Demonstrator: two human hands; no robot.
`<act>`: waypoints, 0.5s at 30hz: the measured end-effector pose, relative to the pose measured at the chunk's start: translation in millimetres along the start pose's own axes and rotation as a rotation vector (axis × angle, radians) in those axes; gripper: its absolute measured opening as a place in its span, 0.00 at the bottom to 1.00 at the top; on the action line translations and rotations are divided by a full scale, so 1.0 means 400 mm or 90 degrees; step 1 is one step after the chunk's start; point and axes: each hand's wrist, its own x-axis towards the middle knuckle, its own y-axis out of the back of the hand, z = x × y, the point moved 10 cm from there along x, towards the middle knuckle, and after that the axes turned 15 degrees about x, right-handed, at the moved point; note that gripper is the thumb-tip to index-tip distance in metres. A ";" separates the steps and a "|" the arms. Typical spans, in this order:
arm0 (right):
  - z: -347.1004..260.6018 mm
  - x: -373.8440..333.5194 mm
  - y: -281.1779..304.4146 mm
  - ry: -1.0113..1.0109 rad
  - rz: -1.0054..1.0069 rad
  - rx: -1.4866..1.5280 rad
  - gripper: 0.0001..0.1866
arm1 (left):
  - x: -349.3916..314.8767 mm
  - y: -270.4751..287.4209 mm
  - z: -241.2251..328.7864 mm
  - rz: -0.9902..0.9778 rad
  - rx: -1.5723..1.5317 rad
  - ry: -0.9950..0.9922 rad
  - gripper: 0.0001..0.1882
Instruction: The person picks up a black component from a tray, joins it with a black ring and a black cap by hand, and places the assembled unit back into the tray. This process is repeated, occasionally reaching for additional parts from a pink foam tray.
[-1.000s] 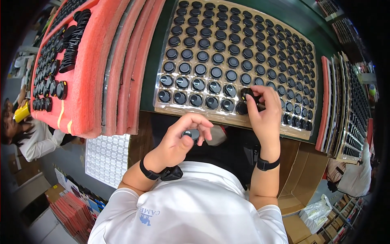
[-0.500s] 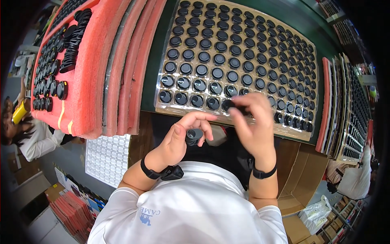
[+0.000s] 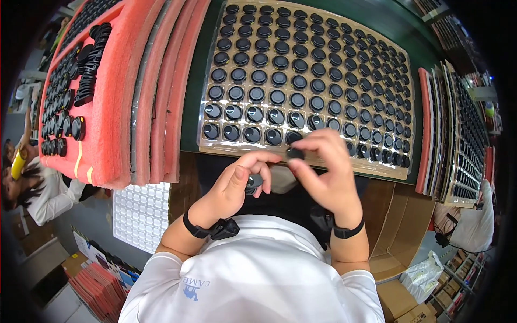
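My left hand (image 3: 230, 185) is curled in front of the tray's near edge, holding a small dark round part (image 3: 253, 183) with a glossy top in its bent fingers; whether more are stacked below it is hidden. Between the thumb and index finger of my right hand (image 3: 333, 175) is a black round part (image 3: 294, 154), just over the tray's near edge. Beyond both hands lies a clear plastic tray (image 3: 229, 146) on brown board, its pockets filled with rows of black round parts (image 3: 278, 97). My right hand covers some near-row pockets.
Pink foam trays (image 3: 121, 124) stacked at the left carry more black parts and a black cable bundle (image 3: 96, 64). Another tray stack (image 3: 439, 134) stands at the right. A white pocketed tray (image 3: 141, 215) and a cardboard box (image 3: 401, 226) sit lower down. Other people are at both sides.
My right hand has come slightly left and nearer me, and a black round part now shows between its fingertips. My left hand keeps its hold. The whole view has shifted a little.
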 end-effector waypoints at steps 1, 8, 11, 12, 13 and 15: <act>0.010 -0.003 0.018 0.000 0.000 -0.003 0.13 | -0.002 0.002 -0.003 -0.001 -0.001 -0.002 0.42; 0.081 -0.015 0.157 -0.090 0.133 -0.268 0.11 | -0.019 0.018 -0.015 0.019 0.025 0.004 0.40; 0.095 -0.006 0.153 -0.119 0.105 -0.323 0.11 | -0.020 0.019 -0.013 0.023 0.030 0.003 0.40; 0.097 -0.002 0.153 -0.118 0.105 -0.322 0.11 | -0.020 0.019 -0.012 0.024 0.033 0.003 0.40; 0.098 0.003 0.148 -0.111 0.092 -0.326 0.11 | -0.020 0.018 -0.009 0.025 0.034 0.003 0.40; 0.098 0.011 0.139 -0.095 0.066 -0.334 0.12 | -0.018 0.017 -0.005 0.032 0.075 0.023 0.45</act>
